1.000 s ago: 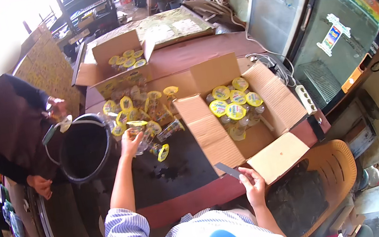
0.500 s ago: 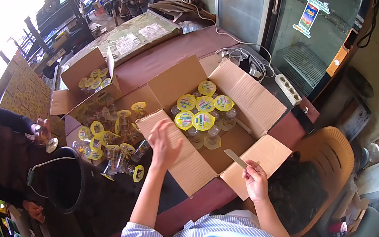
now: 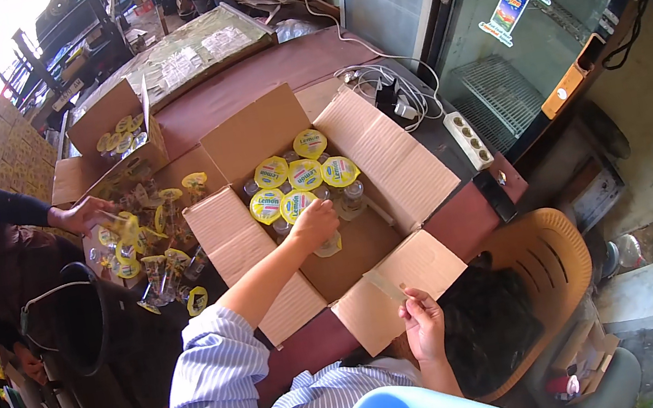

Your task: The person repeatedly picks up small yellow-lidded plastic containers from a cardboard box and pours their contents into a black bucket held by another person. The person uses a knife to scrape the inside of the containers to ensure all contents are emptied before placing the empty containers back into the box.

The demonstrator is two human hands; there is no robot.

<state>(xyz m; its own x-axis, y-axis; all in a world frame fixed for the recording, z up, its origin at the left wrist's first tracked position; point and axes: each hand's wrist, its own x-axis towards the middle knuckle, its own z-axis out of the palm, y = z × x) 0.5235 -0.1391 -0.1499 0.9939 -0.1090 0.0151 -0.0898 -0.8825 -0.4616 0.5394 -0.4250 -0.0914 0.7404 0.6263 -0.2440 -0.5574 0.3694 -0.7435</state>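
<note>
My left hand (image 3: 316, 227) reaches into the open cardboard box (image 3: 353, 266) in front of me, its fingers curled down among clear plastic cups. What lies between the fingertips is hidden. Behind it several upright cups show yellow printed lids (image 3: 306, 175), and a clear cup (image 3: 351, 197) with no lid facing up is just to the right. Over the near flap (image 3: 429, 266), my right hand (image 3: 422, 321) pinches one end of a flat, pale brown strip (image 3: 385, 285).
Loose yellow-lidded cups (image 3: 163, 277) lie left of the box. A co-worker's hand (image 3: 85, 216) holds a cup above a black bucket (image 3: 84, 315). Farther back stands another carton (image 3: 104, 145) with cups. Right are a power strip (image 3: 468, 140) and an orange chair (image 3: 554, 266).
My left hand has gone from above the left flap into the box, its spread fingers now curled. The right hand still holds the strip. The co-worker's hand with a cup has risen, and the view has shifted.
</note>
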